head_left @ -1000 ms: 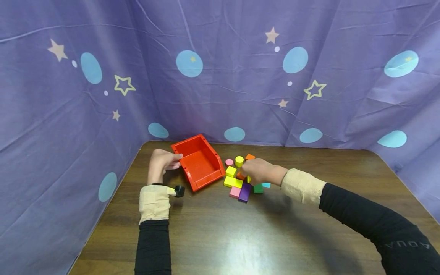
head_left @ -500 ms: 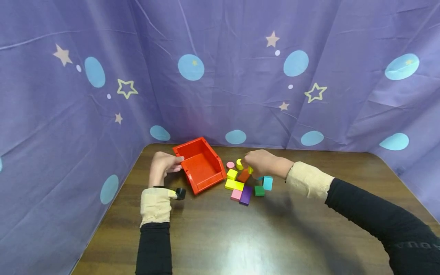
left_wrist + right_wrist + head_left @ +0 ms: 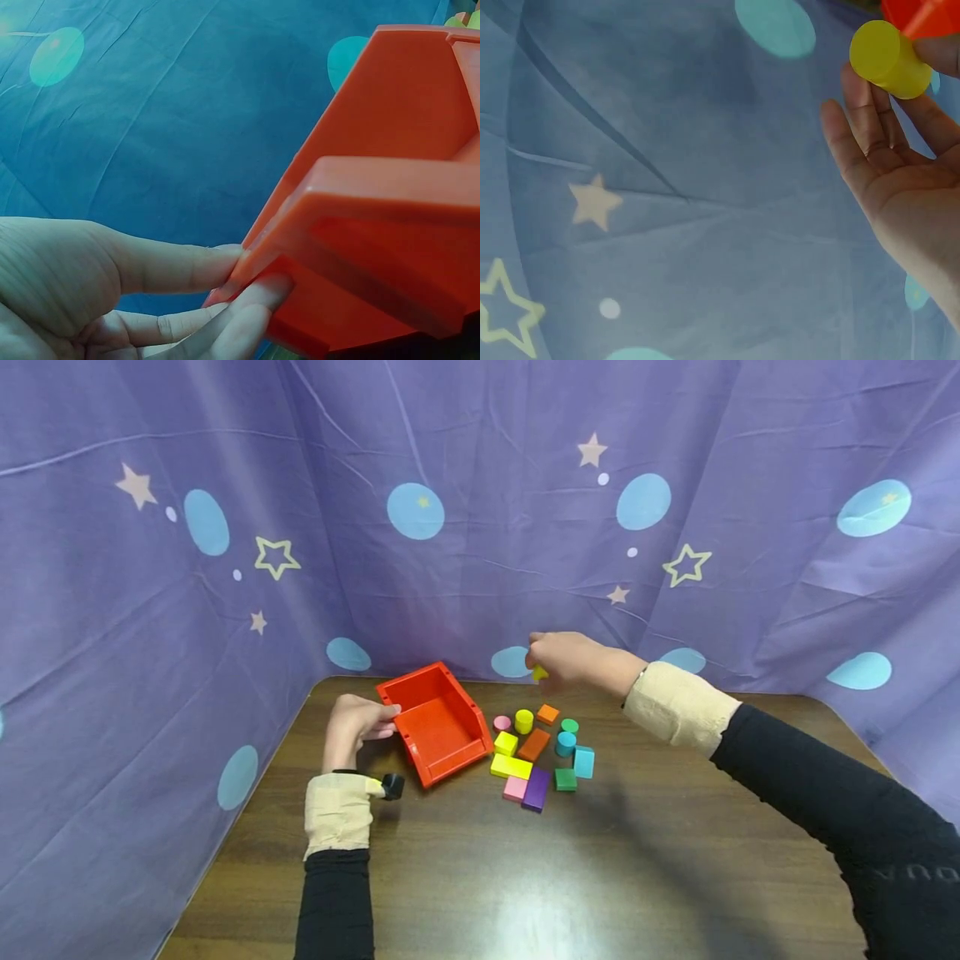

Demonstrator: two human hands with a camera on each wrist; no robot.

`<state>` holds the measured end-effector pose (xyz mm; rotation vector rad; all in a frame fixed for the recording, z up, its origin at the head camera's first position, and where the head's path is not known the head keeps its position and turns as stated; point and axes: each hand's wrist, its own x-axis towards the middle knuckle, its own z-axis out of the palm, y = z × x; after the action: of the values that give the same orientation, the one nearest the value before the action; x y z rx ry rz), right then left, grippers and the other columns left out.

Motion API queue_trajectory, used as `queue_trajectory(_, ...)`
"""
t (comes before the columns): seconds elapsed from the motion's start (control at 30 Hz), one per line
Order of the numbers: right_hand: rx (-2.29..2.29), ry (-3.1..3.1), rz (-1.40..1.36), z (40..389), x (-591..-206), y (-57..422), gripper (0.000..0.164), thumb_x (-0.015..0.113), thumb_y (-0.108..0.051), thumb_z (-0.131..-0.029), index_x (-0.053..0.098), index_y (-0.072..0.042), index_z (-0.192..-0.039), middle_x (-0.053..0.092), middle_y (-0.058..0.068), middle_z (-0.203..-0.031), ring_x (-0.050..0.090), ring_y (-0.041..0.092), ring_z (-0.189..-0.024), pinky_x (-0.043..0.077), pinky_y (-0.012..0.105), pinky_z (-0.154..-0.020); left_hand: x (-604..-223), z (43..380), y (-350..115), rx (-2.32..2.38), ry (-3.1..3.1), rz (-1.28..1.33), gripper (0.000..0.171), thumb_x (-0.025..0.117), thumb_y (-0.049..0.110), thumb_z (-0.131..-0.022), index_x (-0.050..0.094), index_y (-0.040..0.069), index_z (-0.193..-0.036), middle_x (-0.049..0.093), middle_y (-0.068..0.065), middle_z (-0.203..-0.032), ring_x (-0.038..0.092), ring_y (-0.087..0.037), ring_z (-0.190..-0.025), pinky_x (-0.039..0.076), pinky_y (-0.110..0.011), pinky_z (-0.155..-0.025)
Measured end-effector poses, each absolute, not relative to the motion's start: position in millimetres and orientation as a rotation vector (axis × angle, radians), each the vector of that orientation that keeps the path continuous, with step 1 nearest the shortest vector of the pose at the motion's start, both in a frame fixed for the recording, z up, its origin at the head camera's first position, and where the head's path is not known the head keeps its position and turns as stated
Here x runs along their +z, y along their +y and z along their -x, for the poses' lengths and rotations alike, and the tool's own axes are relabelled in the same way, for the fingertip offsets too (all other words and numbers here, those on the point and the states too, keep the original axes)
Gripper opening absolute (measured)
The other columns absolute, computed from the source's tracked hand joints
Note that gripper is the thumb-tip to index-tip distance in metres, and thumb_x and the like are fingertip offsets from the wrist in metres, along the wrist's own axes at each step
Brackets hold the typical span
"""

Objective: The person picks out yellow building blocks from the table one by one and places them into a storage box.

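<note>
My left hand (image 3: pixel 358 725) grips the left rim of a red plastic bin (image 3: pixel 442 727), thumb over the edge and fingers beneath, as the left wrist view shows close up. The bin has a cut-down front and its visible floor is bare. My right hand (image 3: pixel 564 657) is raised above the back of the table, pinching a yellow cylinder block (image 3: pixel 889 60) between thumb and fingers. Below it lies a group of blocks: another yellow cylinder (image 3: pixel 523 721), a yellow cube (image 3: pixel 506 743), a long yellow block (image 3: pixel 512 766), a purple block (image 3: pixel 536 789) and a blue cylinder (image 3: pixel 566 743).
Also in the group are a pink cylinder (image 3: pixel 501 723), a pink block (image 3: pixel 514 788), orange blocks (image 3: pixel 534 745), green pieces (image 3: pixel 566 779) and a light blue block (image 3: pixel 583 762). The wooden table (image 3: pixel 450 877) meets a purple patterned curtain (image 3: pixel 480 527) behind and at the left.
My right hand has lifted from among the blocks with the yellow cylinder, uncovering orange, green and blue pieces beneath. The left hand keeps its hold on the bin.
</note>
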<state>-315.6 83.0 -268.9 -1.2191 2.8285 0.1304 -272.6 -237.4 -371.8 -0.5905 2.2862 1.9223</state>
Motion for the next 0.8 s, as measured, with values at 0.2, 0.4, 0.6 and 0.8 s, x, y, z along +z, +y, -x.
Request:
queue_trajectory(0.2, -0.003, 2.879, 1.295, 320.2, -246.2, 67.1, 0.033, 0.076, -0.007, -0.084, 0.074, 0.001, -0.116, 0.063, 0.018, -0.109, 0.061, 0.028, -0.089, 0.059, 0.039, -0.077, -371.2, 272.9, -238.3, 1.930, 2.267, 0.589, 0.026, 0.071, 0.000, -0.093, 0.062, -0.015, -0.112, 0.067, -0.002, -0.063, 0.065, -0.005, -0.049, 0.063, -0.021, -0.056)
queue_trajectory(0.4, -0.150, 2.879, 1.307, 324.6, -230.6, 40.2, 0.028, 0.073, -0.007, -0.085, 0.074, 0.002, -0.111, 0.060, 0.019, -0.110, 0.059, 0.028, -0.097, 0.059, 0.036, -0.084, -373.3, 274.1, -237.5, 1.945, 2.256, 0.571, 0.013, 0.071, -0.001, -0.092, 0.063, -0.008, -0.100, 0.067, -0.002, -0.063, 0.065, -0.005, -0.050, 0.065, -0.022, -0.060)
queue_trajectory(0.6, -0.220, 2.858, 1.325, 324.9, -220.7, 12.6, 0.024, 0.073, -0.008, -0.085, 0.074, 0.002, -0.107, 0.063, 0.016, -0.108, 0.057, 0.026, -0.096, 0.057, 0.033, -0.080, -374.8, 275.0, -238.0, 1.937, 2.270, 0.576, 0.012, 0.071, 0.000, -0.092, 0.063, -0.006, -0.098, 0.067, -0.002, -0.061, 0.065, -0.004, -0.049, 0.065, -0.023, -0.059)
queue_trajectory(0.8, -0.290, 2.840, 1.318, 326.9, -219.4, -11.0, 0.021, 0.071, -0.005, -0.085, 0.072, 0.002, -0.105, 0.067, 0.013, -0.107, 0.057, 0.023, -0.094, 0.055, 0.030, -0.077, -374.8, 275.3, -239.8, 1.944, 2.260, 0.575, 0.014, 0.071, 0.000, -0.092, 0.062, -0.007, -0.101, 0.067, -0.002, -0.062, 0.065, -0.004, -0.049, 0.064, -0.022, -0.058)
